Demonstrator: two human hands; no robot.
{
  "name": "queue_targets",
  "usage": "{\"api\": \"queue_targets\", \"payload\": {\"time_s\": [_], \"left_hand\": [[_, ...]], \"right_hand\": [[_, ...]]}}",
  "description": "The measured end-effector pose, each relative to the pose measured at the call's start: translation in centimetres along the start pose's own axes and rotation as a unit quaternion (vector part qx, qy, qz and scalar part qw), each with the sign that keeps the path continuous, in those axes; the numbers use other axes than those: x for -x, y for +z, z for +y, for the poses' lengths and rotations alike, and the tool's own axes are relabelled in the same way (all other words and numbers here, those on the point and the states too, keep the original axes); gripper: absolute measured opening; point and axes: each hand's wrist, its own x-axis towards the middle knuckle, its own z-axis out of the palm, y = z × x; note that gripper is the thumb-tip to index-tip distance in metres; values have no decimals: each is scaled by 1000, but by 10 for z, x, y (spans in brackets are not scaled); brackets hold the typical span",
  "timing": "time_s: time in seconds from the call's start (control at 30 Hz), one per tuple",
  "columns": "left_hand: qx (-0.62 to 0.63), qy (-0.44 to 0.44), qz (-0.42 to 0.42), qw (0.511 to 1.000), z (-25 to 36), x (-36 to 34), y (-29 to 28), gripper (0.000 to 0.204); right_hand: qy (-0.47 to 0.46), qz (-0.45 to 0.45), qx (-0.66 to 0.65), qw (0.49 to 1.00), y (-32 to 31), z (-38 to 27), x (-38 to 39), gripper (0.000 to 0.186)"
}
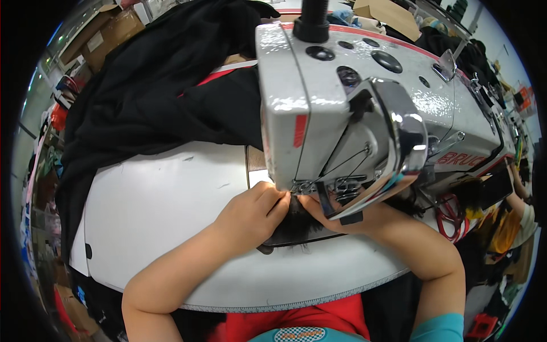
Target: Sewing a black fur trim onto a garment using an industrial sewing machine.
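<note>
A white and grey industrial sewing machine (285, 137) stands over the table, its needle area lit at the lower left of the head. Directly at that lit spot is my left hand (250, 214), thumb and fingers pinched together. My right hand (336, 222) reaches in from the other side, its fingertips close to the left ones and partly covered by the machine's shiny metal guard (407, 137). What the fingertips pinch is too small and hidden to make out. Just below them lies a dark patch (296, 222) with fuzzy black lint.
Black fabric (154, 97) is heaped across the table's far left and runs behind the machine. The white tabletop (154, 199) has a ruler strip along its near edge. Red looped handles (450, 219) lie right of the machine. Cardboard boxes (108, 37) stand far left; another person's arm (518, 194) shows far right.
</note>
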Motion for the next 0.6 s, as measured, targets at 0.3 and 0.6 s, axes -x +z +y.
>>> {"api": "queue_targets", "payload": {"time_s": [0.3,0.6], "left_hand": [[-43,5,-5,999,1,0,-1,18],[-53,-2,-53,997,-1,3,-3,11]], "right_hand": [[321,36,-583,745,-24,-10,-18,17],[462,36,-856,229,-21,-9,-21,19]]}}
